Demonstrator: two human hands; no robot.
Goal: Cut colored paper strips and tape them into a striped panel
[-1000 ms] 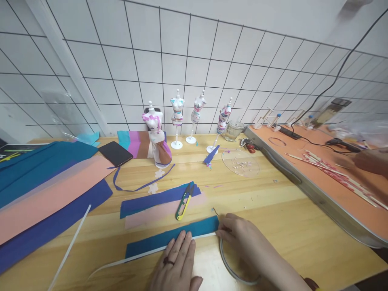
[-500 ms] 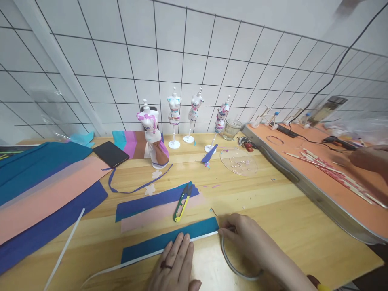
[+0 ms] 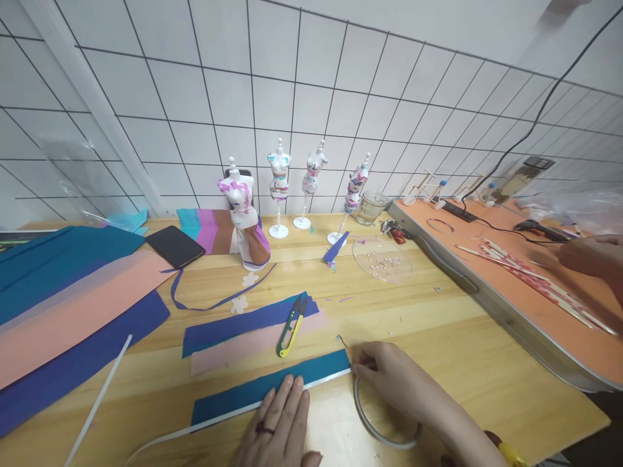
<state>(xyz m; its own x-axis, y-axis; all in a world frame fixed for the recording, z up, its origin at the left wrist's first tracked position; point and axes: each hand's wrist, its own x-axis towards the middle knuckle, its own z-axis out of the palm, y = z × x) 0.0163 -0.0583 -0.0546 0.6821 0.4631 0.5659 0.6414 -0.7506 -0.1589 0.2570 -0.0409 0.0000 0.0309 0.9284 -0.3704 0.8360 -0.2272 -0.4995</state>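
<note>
A teal felt strip (image 3: 272, 384) lies along the near edge of the wooden table (image 3: 438, 337), with a white tape (image 3: 219, 418) laid along its lower edge. My left hand (image 3: 280, 425) lies flat on the strip and tape, fingers stretched out, a ring on one finger. My right hand (image 3: 389, 379) pinches the tape at the strip's right end; the tape loops off in a curve (image 3: 384, 436) beneath that hand. Green-handled thread snips (image 3: 291, 324) rest just beyond, on a pink strip (image 3: 253, 344) and a navy strip (image 3: 243, 321).
Large teal, peach and navy sheets (image 3: 63, 305) cover the left. A black phone (image 3: 174, 246), several small dress-form mannequins (image 3: 243, 217), a glass cup (image 3: 372, 207) and a clear dish (image 3: 382, 259) stand at the back. Another person's hand (image 3: 588, 254) works on the orange board (image 3: 525, 298) to the right.
The view has shifted slightly. My right hand has edged along the tape at the strip's end; my left hand stays pressed flat.
</note>
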